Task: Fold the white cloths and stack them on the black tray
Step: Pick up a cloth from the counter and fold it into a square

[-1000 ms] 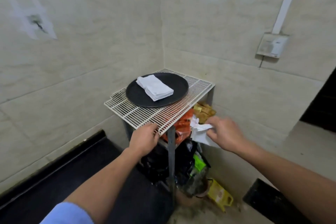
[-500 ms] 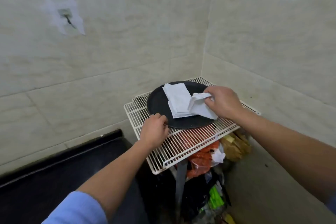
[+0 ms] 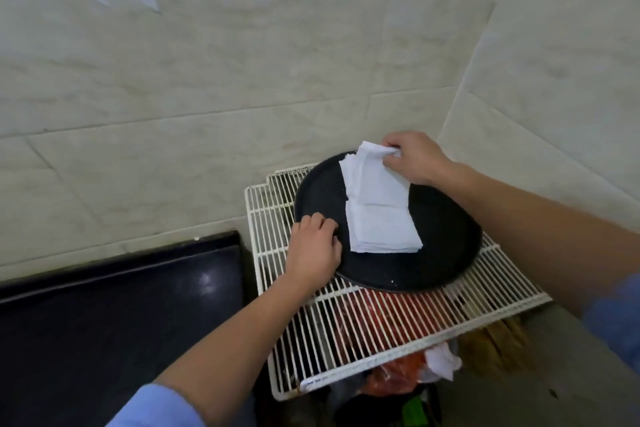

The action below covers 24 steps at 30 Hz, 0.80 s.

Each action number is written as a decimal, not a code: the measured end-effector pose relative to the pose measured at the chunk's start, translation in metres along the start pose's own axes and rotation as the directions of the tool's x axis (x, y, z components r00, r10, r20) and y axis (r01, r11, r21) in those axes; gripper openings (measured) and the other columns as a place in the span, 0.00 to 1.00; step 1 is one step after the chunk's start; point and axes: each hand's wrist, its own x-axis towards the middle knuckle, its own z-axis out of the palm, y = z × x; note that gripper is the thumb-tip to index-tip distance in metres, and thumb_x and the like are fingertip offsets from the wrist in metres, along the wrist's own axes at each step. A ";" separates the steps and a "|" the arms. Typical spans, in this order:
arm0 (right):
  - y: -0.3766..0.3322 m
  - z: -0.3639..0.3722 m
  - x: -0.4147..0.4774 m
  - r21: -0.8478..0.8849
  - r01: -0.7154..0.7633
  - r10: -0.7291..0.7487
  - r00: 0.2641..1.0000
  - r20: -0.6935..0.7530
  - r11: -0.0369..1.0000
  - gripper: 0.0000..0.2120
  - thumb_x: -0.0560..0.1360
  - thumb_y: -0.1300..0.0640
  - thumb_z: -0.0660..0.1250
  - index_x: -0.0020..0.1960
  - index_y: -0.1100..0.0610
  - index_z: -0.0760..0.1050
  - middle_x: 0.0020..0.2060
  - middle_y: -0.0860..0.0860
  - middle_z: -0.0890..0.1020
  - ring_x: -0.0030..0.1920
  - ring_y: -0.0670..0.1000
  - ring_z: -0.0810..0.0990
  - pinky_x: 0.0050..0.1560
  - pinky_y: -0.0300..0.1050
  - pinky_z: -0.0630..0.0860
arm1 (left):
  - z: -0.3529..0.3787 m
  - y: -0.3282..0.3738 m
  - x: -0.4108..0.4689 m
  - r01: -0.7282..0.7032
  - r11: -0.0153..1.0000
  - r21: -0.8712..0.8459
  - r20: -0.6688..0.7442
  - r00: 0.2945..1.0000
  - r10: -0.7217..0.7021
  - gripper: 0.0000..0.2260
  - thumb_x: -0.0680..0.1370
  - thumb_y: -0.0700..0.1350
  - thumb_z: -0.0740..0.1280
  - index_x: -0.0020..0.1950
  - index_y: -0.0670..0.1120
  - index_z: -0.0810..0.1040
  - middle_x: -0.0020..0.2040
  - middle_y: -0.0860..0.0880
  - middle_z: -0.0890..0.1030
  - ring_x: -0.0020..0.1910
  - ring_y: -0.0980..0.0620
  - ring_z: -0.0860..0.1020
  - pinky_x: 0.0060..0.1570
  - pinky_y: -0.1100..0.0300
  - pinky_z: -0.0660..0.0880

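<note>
Pinching hand: right hand point(image 3: 414, 158), at 12 o'clock of the tray point(image 3: 443, 253); thumb and fingers closed on the top edge of a cloth point(image 3: 375, 180).
Cloth: white, partly folded; upper end raised in the pinch, lower end lying on the stack point(image 3: 381, 232).
Stack: folded white cloths, flat on the tray, running from its centre toward 11 o'clock.
Tray: black, round, seated on the far part of the rack point(image 3: 346, 340).
Left hand point(image 3: 313, 250): at 9 o'clock of the tray; fingers curled over the rim, holding it.
Rack: white wire shelf, set in the corner of two tiled walls.
Below rack: red bag point(image 3: 391, 378) visible through and past the wires; white wad point(image 3: 440, 360) at the rack's 5 o'clock edge.
Counter point(image 3: 121, 305): black, just beside the rack at its 9 o'clock.
</note>
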 end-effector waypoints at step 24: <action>0.034 0.104 0.036 -0.128 0.222 -0.191 0.958 0.215 0.967 0.34 0.78 0.34 0.47 0.78 0.50 0.47 0.78 0.54 0.54 0.77 0.54 0.51 0.75 0.56 0.52 | -0.005 0.014 0.001 0.118 0.990 0.084 0.082 0.989 -0.125 0.14 0.77 0.45 0.63 0.62 0.45 0.74 0.58 0.47 0.75 0.56 0.48 0.72 0.58 0.51 0.71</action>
